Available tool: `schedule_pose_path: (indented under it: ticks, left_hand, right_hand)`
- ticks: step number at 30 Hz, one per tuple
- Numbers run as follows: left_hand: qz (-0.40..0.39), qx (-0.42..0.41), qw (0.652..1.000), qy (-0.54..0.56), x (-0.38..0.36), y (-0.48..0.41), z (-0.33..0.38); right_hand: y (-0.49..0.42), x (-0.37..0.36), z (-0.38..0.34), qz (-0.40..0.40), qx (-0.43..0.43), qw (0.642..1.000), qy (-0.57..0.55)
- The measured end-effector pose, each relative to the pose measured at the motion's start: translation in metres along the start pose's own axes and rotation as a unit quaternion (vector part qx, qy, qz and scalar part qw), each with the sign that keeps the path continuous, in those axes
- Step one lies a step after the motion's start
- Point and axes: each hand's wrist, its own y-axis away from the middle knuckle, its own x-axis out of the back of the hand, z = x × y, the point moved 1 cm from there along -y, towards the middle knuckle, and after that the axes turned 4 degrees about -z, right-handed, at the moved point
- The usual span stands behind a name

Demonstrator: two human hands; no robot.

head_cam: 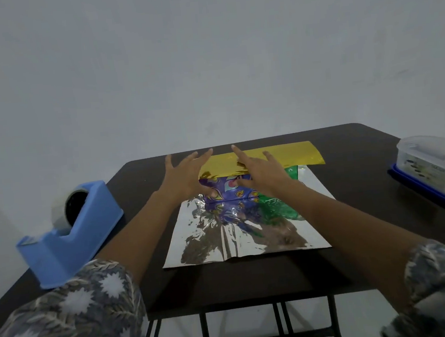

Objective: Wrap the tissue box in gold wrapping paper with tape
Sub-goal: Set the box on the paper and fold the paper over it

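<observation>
I had bare table (350,156) flanking the tissue box (229,192); tape dispenser (67,235) blocked farther left, lidded container (433,172) farther right.

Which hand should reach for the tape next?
Left, probably. The tape dispenser sits nearer the left hand; the right hand can hold the gold paper on the tissue box.

Plain pale wall (204,47), dark table (254,282) (rounded corners), black metal legs (205,330), pale floor (244,326) beneath, dim light
</observation>
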Motion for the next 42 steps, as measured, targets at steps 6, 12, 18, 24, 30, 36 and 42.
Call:
schedule_pose_path:
  ticks: [6,12,18,24,30,36,42]
  left_hand:
    - [0.03,0.016,0.999,-0.025,-0.009,-0.003,-0.001]
    - [0.039,0.009,0.997,-0.07,-0.001,-0.002,0.004]
    - [0.059,-0.003,0.994,-0.094,0.001,-0.001,0.003]
    - [0.075,-0.023,0.992,-0.104,-0.003,-0.001,0.005]
    - [0.061,-0.015,0.992,-0.109,-0.008,-0.001,0.004]
    - [0.07,0.003,0.991,-0.11,-0.008,0.004,0.015]
    - [0.085,0.084,0.981,-0.152,-0.008,0.007,0.052]
  right_hand:
    - [0.004,0.005,0.003,0.013,-0.003,0.999,0.031]
    - [0.008,0.007,0.008,0.019,-0.016,0.999,0.036]
    - [0.009,0.009,0.007,0.025,-0.017,0.999,0.039]
    - [0.012,0.013,0.006,0.031,-0.022,0.998,0.047]
    - [0.02,0.011,0.011,0.087,-0.039,0.992,0.077]
    - [0.055,-0.009,0.024,0.154,-0.212,0.965,-0.026]
    - [0.08,-0.01,0.027,0.048,-0.342,0.929,-0.134]
